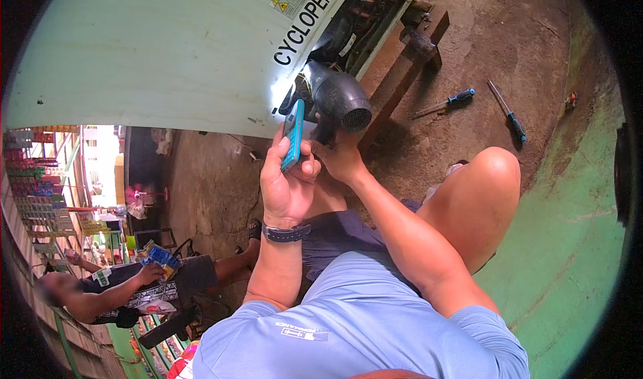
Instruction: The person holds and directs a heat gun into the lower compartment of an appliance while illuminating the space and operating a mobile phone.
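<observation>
My left hand (288, 178), with a dark watch on its wrist, grips a teal phone (293, 138) tilted on edge. Bright light falls on the pale green panel (167, 51) just beyond the phone. Below and behind a black hair dryer (338, 98), my right hand (343, 157) is wrapped round its handle, partly hidden by the dryer. The dryer's round mesh end faces down toward me, and its other end points at the open lower part of the panelled unit, where dark parts and wires (355, 24) show.
Two blue-and-black screwdrivers (461, 98) (516, 128) lie on the stained floor at the right. A rusty metal beam (402, 71) runs beside the unit's opening. At the lower left another person (127, 292) holds a blue and yellow packet (161, 258), near shelves of goods.
</observation>
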Demonstrator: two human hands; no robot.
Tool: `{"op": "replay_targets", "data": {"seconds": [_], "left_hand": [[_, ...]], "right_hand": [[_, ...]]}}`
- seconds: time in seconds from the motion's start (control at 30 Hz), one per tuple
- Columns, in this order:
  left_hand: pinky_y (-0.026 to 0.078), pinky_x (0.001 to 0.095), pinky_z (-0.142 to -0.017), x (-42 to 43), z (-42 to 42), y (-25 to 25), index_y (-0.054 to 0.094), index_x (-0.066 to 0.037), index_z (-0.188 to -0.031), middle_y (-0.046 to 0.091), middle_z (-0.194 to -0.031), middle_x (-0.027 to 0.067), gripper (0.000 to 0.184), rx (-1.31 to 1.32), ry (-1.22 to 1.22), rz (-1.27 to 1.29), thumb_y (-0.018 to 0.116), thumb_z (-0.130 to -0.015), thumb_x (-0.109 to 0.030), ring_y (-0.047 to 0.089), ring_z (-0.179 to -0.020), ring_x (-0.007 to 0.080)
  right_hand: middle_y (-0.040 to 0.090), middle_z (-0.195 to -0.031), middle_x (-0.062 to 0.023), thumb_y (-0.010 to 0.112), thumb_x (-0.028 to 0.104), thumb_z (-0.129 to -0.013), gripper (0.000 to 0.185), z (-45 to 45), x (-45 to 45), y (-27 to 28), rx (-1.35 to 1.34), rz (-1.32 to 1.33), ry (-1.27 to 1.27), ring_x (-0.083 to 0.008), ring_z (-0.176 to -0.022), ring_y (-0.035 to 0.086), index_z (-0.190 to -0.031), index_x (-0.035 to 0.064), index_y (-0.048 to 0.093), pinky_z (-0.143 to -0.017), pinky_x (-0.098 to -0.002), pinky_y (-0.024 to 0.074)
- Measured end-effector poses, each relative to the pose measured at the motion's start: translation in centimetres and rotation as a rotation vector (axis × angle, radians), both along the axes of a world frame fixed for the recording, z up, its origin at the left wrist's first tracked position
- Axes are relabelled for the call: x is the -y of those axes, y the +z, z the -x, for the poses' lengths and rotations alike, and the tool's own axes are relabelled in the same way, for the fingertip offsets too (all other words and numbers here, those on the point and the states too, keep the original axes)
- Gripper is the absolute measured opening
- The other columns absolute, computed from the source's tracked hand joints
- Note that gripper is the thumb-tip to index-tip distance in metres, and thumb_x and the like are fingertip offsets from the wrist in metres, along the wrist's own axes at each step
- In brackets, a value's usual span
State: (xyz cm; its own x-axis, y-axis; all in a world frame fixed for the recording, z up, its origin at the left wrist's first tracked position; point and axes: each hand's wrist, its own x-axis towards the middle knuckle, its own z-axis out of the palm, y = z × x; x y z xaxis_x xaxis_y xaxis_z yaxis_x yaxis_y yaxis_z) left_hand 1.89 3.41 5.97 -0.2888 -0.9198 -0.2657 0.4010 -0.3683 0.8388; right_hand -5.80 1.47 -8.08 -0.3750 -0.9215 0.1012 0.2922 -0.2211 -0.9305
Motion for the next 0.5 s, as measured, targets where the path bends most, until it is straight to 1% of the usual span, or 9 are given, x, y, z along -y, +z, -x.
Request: {"op": "replay_targets", "data": {"seconds": [0.03, 0.1, 0.2, 0.3, 0.33, 0.4, 0.43, 0.5], "left_hand": [[0.045, 0.0278, -0.060, 0.0, 0.0, 0.0, 0.055, -0.002, -0.132, 0.067, -0.088, 0.0112, 0.040, -0.008, -0.001, -0.005, 0.057, -0.099, -0.025, 0.055, -0.060, 0.0135], [0.045, 0.0277, -0.060, 0.0, 0.0, -0.1, 0.056, -0.002, -0.131, 0.067, -0.087, 0.0113, 0.040, -0.002, 0.002, -0.005, 0.057, -0.099, -0.025, 0.055, -0.060, 0.0136], [0.045, 0.0277, -0.060, 0.0, 0.1, -0.1, 0.056, -0.002, -0.131, 0.067, -0.087, 0.0114, 0.039, 0.006, 0.007, -0.006, 0.058, -0.099, -0.025, 0.055, -0.060, 0.0137], [0.045, 0.0277, -0.060, 0.0, 0.1, 0.0, 0.056, -0.002, -0.132, 0.067, -0.087, 0.0115, 0.040, 0.007, 0.007, -0.006, 0.057, -0.099, -0.024, 0.055, -0.060, 0.0137], [0.045, 0.0276, -0.060, -0.1, 0.2, 0.0, 0.055, -0.002, -0.132, 0.067, -0.087, 0.0115, 0.040, 0.006, 0.005, -0.007, 0.057, -0.099, -0.024, 0.055, -0.060, 0.0137], [0.045, 0.0275, -0.060, -0.1, 0.2, 0.1, 0.055, -0.002, -0.133, 0.067, -0.087, 0.0114, 0.040, 0.002, 0.002, -0.008, 0.057, -0.099, -0.024, 0.055, -0.060, 0.0137], [0.045, 0.0274, -0.060, -0.1, 0.2, 0.2, 0.054, -0.002, -0.133, 0.067, -0.088, 0.0112, 0.041, -0.001, -0.001, -0.007, 0.057, -0.099, -0.024, 0.055, -0.060, 0.0137], [0.045, 0.0274, -0.060, 0.0, 0.0, 0.1, 0.054, -0.003, -0.134, 0.067, -0.088, 0.0109, 0.041, -0.001, -0.006, -0.002, 0.057, -0.099, -0.024, 0.055, -0.060, 0.0136]], "right_hand": [[0.063, -0.106, -0.0154, 0.079, 0.020, -0.085, 0.043, 0.2, -0.2, 0.4, -0.014, -0.015, 0.042, -0.0268, -0.099, 0.063, -0.116, 0.0007, 0.057, -0.086, -0.0403, 0.0503], [0.057, -0.125, -0.0130, 0.078, 0.012, -0.085, 0.063, 0.3, -0.2, 0.4, -0.028, -0.031, 0.084, -0.0233, -0.114, 0.058, -0.139, 0.0022, 0.047, -0.098, -0.0378, 0.0484], [0.056, -0.125, -0.0124, 0.078, 0.012, -0.085, 0.063, -0.1, 0.2, -0.3, 0.002, -0.066, 0.142, -0.0231, -0.114, 0.057, -0.139, 0.0026, 0.047, -0.098, -0.0374, 0.0481], [0.055, -0.127, -0.0129, 0.079, 0.013, -0.084, 0.064, -0.4, 0.3, -0.7, -0.003, -0.060, 0.129, -0.0230, -0.116, 0.056, -0.139, 0.0025, 0.047, -0.099, -0.0379, 0.0476], [0.061, -0.110, -0.0143, 0.082, 0.023, -0.083, 0.054, -0.7, 0.5, -0.8, 0.007, -0.015, 0.046, -0.0257, -0.100, 0.061, -0.123, 0.0007, 0.053, -0.088, -0.0402, 0.0495], [0.066, -0.093, -0.0156, 0.084, 0.032, -0.081, 0.049, -1.1, 0.7, -1.4, 0.017, 0.029, -0.037, -0.0284, -0.084, 0.065, -0.107, -0.0012, 0.060, -0.077, -0.0425, 0.0514], [0.065, -0.096, -0.0149, 0.085, 0.032, -0.081, 0.053, -0.9, 0.6, -1.1, -0.012, 0.036, -0.048, -0.0280, -0.086, 0.063, -0.113, -0.0005, 0.057, -0.078, -0.0426, 0.0511], [0.064, -0.099, -0.0141, 0.085, 0.031, -0.081, 0.058, -0.6, 0.4, -0.7, -0.041, 0.044, -0.059, -0.0275, -0.088, 0.062, -0.120, 0.0002, 0.054, -0.080, -0.0427, 0.0509]]}}
